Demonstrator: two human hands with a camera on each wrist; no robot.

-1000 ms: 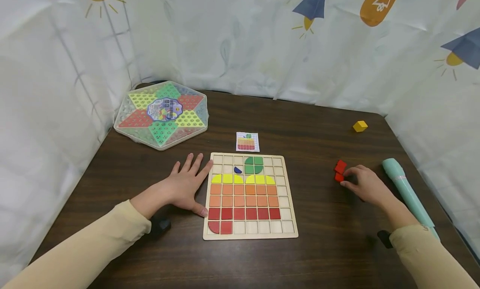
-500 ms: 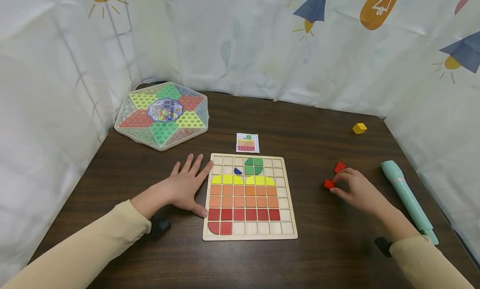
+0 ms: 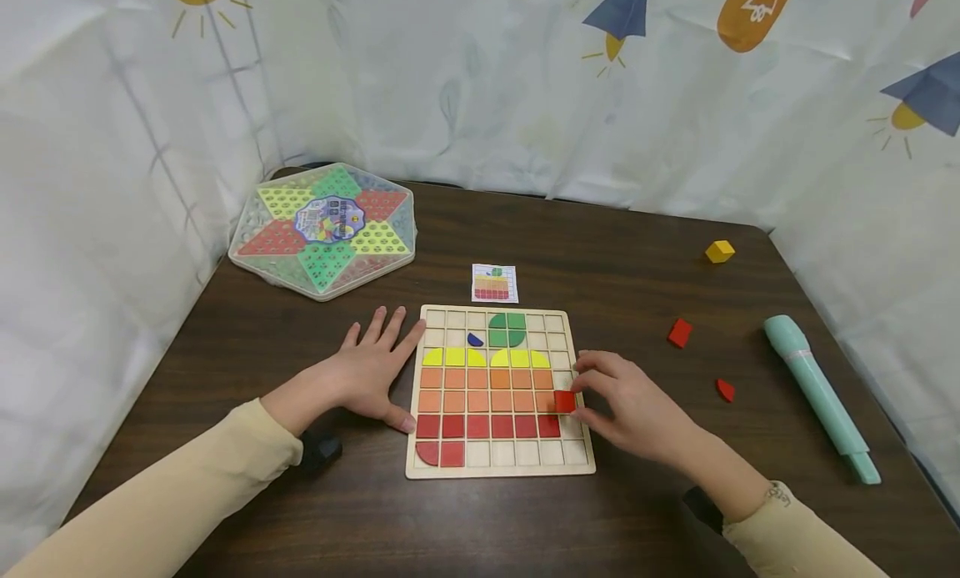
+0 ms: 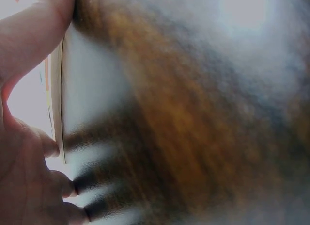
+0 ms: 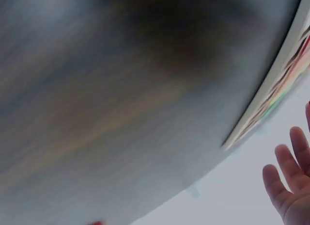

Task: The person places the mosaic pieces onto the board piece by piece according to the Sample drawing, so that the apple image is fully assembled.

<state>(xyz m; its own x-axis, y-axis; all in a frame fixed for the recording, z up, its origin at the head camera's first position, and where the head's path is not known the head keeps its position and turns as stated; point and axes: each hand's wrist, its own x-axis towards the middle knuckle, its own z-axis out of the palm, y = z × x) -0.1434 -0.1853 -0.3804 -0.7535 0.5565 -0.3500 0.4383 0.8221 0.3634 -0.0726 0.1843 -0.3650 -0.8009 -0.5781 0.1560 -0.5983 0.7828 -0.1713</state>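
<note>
A wooden grid board (image 3: pixel 583 457) lies mid-table, with rows of green, yellow, orange and red tiles set in it and a small blue piece (image 3: pixel 475 339). My left hand (image 3: pixel 367 378) is spread flat on the table, its thumb and index fingertip at the board's left edge. Over the board's right side, my right hand (image 3: pixel 630 403) pinches a red square tile (image 3: pixel 565 402) between thumb and fingers. In the bottom row, a rounded red tile (image 3: pixel 427 454) and a red square (image 3: pixel 452 454) fill the two left cells. The right wrist view shows only part of the right hand.
A small picture card (image 3: pixel 495 283) lies behind the board. To the right are another red tile (image 3: pixel 680 333), a red rounded wedge (image 3: pixel 725 390), a yellow block (image 3: pixel 720 252) and a mint-green microphone-shaped object (image 3: pixel 821 394). A Chinese checkers set (image 3: pixel 325 230) lies at the back left.
My right hand has carried a red square tile leftward from the loose red pieces to above the board. The red wedge it covered now shows. The left hand stays put.
</note>
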